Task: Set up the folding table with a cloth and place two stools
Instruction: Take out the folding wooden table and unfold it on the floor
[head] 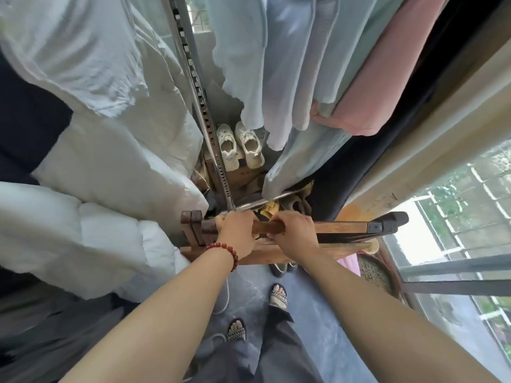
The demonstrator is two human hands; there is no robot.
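Table (343,227), folded, gripped by left hand (236,230), right hand (296,233).

both hands (266,230) on the folded table (345,227), shoes (240,145) beyond.

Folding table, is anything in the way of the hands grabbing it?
Nothing visible is. The left hand and the right hand both grip the top edge of the folding table. White bedding lies beside its left end, and clothes hang beyond it.
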